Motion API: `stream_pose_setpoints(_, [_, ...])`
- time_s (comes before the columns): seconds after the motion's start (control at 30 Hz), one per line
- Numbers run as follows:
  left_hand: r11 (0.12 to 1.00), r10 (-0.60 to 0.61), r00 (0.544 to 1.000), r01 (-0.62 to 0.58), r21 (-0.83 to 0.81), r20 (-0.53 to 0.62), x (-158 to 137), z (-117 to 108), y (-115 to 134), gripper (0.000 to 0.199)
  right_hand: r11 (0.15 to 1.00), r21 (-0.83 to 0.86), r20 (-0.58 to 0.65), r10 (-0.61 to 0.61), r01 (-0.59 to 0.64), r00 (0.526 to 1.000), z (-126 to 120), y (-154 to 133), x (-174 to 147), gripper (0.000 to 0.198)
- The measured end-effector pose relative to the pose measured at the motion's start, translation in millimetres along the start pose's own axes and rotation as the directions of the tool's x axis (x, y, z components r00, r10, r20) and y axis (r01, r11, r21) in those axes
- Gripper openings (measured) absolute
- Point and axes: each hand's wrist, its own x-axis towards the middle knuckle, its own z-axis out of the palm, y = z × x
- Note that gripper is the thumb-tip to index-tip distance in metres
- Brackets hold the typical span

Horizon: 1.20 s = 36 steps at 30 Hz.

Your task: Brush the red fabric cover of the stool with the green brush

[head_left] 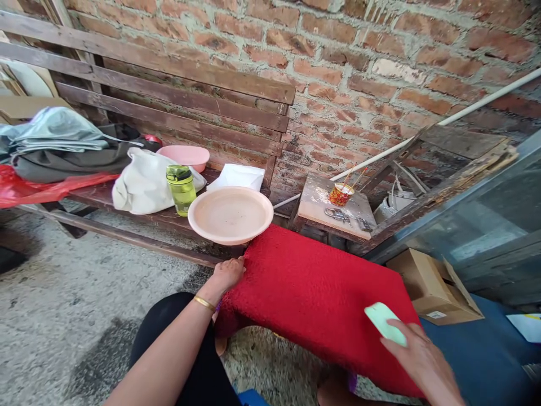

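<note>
A red, fuzzy cloth [313, 287] lies spread over a low bench-like surface in front of me and hangs over its near edge. My left hand [229, 273], with a gold bangle at the wrist, is closed on the cloth's left edge. In my right hand [416, 349] is a mint-green oblong block [385, 321] with rounded ends, held just above or against the cloth at the right. Its underside is hidden, and the hand is slightly blurred. Just beyond my left hand sits a wide, pale pink basin [231, 214].
A wooden slatted bench [177, 90] holds a green bottle [181, 190], a white bag [141, 180], a pink bowl [186, 155] and clothes. On a small table [333, 220] are a patterned cup [340, 194] and padlocks. A cardboard box [431, 287] stands right.
</note>
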Motion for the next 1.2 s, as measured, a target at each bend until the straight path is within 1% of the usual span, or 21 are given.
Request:
stream_pose_setpoints(0.1, [1.0,-0.001,1.0,0.0,-0.018,-0.014,5,6,0,0.047,0.969,0.128,0.049,-0.217,0.21,0.975,12,-104,13,0.045])
stream_pose_setpoints(0.17, [1.0,-0.017,1.0,0.017,-0.024,-0.012,8,9,3,0.058,0.947,0.161,0.069,-0.291,0.277,0.954,24,-159,22,0.042])
stream_pose_setpoints(0.23, [0.998,-0.048,0.999,0.048,-0.034,-0.009,11,13,9,0.066,0.937,0.176,0.082,-0.32,0.302,0.944,33,-188,29,0.041])
stream_pose_setpoints(0.27, [0.997,-0.066,0.998,0.065,-0.045,-0.008,11,16,14,0.068,0.935,0.182,0.087,-0.323,0.304,0.942,35,-193,32,0.041])
stream_pose_setpoints(0.33, [0.992,-0.105,0.994,0.104,-0.074,-0.012,12,21,22,0.072,0.942,0.186,0.104,-0.303,0.281,0.947,34,-181,36,0.04])
stream_pose_setpoints(0.4, [0.985,-0.139,0.99,0.135,-0.105,-0.024,12,26,28,0.076,0.962,0.171,0.126,-0.235,0.213,0.964,27,-145,38,0.042])
stream_pose_setpoints(0.5, [0.977,-0.157,0.987,0.15,-0.15,-0.031,11,33,30,0.077,0.994,0.102,0.158,-0.045,0.029,0.986,9,-63,34,0.051])
stream_pose_setpoints(0.57, [0.971,-0.159,0.987,0.152,-0.186,-0.025,12,36,29,0.076,0.992,0.019,0.161,0.122,-0.127,0.979,-3,-2,25,0.056])
stream_pose_setpoints(0.63, [0.964,-0.168,0.985,0.158,-0.215,-0.029,12,39,27,0.075,0.956,-0.105,0.099,0.283,-0.272,0.954,-12,49,13,0.058])
stream_pose_setpoints(0.7, [0.959,-0.185,0.982,0.171,-0.226,-0.041,14,42,26,0.075,0.915,-0.196,-0.012,0.357,-0.353,0.934,-18,76,1,0.058])
stream_pose_setpoints(0.73, [0.958,-0.194,0.98,0.179,-0.225,-0.05,15,43,26,0.075,0.915,-0.206,-0.052,0.343,-0.346,0.938,-19,78,-4,0.058])
stream_pose_setpoints(0.77, [0.957,-0.205,0.977,0.187,-0.22,-0.061,16,45,26,0.074,0.937,-0.179,-0.066,0.293,-0.3,0.954,-19,72,-9,0.057])
stream_pose_setpoints(0.8, [0.957,-0.214,0.974,0.195,-0.213,-0.07,17,47,26,0.074,0.967,-0.124,-0.055,0.218,-0.224,0.974,-18,58,-12,0.055])
stream_pose_setpoints(0.87, [0.96,-0.217,0.971,0.196,-0.198,-0.095,19,50,25,0.074,0.999,0.021,-0.012,0.028,-0.028,1.0,-10,14,-16,0.05])
stream_pose_setpoints(0.9, [0.963,-0.212,0.971,0.188,-0.192,-0.113,19,52,24,0.074,0.994,0.087,0.004,-0.062,0.061,0.998,-4,-12,-18,0.047])
stream_pose_setpoints(0.97, [0.968,-0.201,0.968,0.173,-0.18,-0.153,21,56,21,0.072,0.968,0.17,0.025,-0.191,0.184,0.981,10,-59,-20,0.041])
stream_pose_setpoints(1.03, [0.973,-0.193,0.962,0.163,-0.163,-0.193,22,60,19,0.071,0.939,0.206,0.047,-0.291,0.275,0.956,23,-86,-20,0.036])
stream_pose_setpoints(1.07, [0.975,-0.189,0.96,0.159,-0.153,-0.207,23,61,17,0.07,0.931,0.208,0.058,-0.318,0.3,0.946,28,-88,-19,0.036])
stream_pose_setpoints(1.1, [0.978,-0.183,0.959,0.154,-0.143,-0.218,23,63,17,0.07,0.932,0.2,0.067,-0.321,0.303,0.945,31,-81,-18,0.037])
stream_pose_setpoints(1.13, [0.979,-0.178,0.958,0.15,-0.136,-0.225,24,63,17,0.07,0.944,0.184,0.074,-0.289,0.272,0.954,32,-66,-17,0.038])
stream_pose_setpoints(1.2, [0.98,-0.178,0.956,0.15,-0.132,-0.235,23,64,18,0.07,0.98,0.148,0.081,-0.143,0.13,0.986,29,-17,-19,0.04])
